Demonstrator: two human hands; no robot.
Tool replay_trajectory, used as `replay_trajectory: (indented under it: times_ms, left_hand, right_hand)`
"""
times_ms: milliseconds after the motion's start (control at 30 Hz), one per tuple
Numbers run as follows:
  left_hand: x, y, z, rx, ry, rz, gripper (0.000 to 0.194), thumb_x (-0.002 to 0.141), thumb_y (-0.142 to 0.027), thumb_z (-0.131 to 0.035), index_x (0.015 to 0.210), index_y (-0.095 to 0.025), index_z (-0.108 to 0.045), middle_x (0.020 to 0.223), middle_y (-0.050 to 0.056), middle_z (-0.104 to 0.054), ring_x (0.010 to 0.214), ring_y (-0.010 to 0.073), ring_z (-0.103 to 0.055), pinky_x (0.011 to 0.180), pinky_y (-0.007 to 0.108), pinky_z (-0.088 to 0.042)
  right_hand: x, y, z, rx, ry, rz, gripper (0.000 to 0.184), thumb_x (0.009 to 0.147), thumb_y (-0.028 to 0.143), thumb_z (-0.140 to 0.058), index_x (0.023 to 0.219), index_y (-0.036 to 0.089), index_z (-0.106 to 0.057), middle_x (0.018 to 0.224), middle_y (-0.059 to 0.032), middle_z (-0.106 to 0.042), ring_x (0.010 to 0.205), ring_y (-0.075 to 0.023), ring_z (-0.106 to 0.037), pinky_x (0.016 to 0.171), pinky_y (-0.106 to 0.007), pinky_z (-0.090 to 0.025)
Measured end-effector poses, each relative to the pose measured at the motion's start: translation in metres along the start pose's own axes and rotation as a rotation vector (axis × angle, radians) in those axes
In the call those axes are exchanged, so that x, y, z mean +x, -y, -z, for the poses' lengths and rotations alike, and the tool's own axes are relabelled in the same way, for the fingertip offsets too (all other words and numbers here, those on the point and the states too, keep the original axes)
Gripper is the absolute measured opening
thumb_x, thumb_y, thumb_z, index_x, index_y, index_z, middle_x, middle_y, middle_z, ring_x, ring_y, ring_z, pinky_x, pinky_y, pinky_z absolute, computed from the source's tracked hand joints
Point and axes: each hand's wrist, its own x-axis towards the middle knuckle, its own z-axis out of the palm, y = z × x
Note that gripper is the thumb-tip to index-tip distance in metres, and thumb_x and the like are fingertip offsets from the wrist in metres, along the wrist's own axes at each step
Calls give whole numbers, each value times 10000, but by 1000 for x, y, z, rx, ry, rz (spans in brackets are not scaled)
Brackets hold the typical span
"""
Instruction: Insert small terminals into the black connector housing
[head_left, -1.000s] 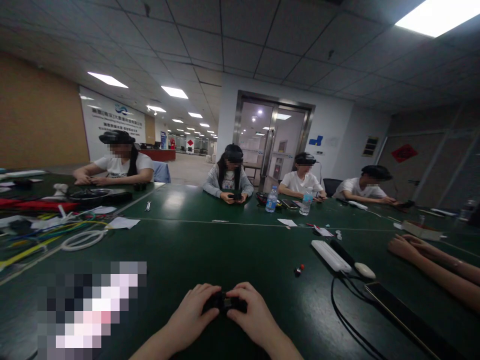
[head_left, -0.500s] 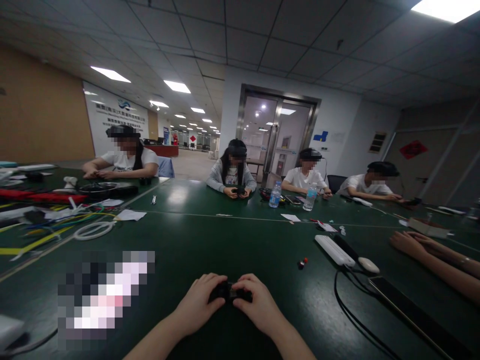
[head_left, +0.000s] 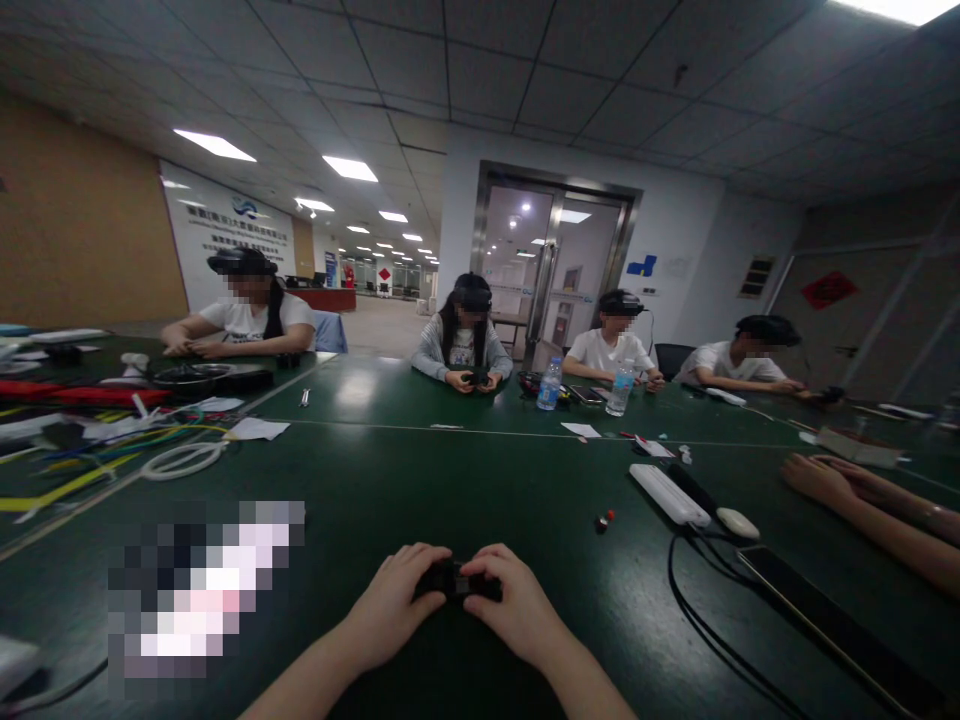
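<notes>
White power strip [head_left: 669, 494], two water bottles [head_left: 550, 385], coiled white cable [head_left: 182, 461], perhaps a mouse [head_left: 738, 522], green table [head_left: 450, 470].

Dim room, recessed ceiling panels [head_left: 214, 145] the light source, glare patch on green table [head_left: 352, 395], wide-angle bending at edges, soft focus throughout.

Small black object [head_left: 455, 580], boxy, mostly hidden; lying low on green table [head_left: 465, 480], near edge, centre; pinched from both sides between fingers [head_left: 431, 572].
</notes>
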Motion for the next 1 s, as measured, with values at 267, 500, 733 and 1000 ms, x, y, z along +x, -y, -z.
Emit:
replay_trajectory:
  times_ms: [267,500,733,1000]
  left_hand:
    - [0,3,-3,-30,-30,23,492,741,-249,-545,1215,-252,-409,1136,39,-532,1038,202,-470,903,333,-347]
    - [-1,-3,2,-37,-8,21,390,739,-248,-548,1125,-260,-490,1125,22,-533,1034,196,-467,896,323,-350]
    - [-2,-9,6,-45,23,11,351,761,-244,-519,1110,-265,-487,1113,6,-534,1035,191,-463,881,311,-345]
    - [0,0,1,-33,1,-12,367,747,-236,-543,1106,-277,-484,1110,-4,-537,1026,188,-462,879,305,-335]
  right_hand:
    - [0,0,-1,-47,15,-14,254,629,140,-606,851,263,-629,976,6,-517,898,-161,-523,793,-301,-400]
    - [0,3,0,-58,23,-22,260,630,138,-603,853,271,-621,983,16,-513,916,-163,-520,787,-297,-402]
    - [-1,4,1,-36,12,-16,237,629,142,-602,832,263,-620,961,16,-521,882,-155,-527,756,-284,-415]
    - [-1,4,1,-34,5,-6,239,618,142,-605,831,250,-620,950,5,-528,881,-159,-525,766,-284,-406]
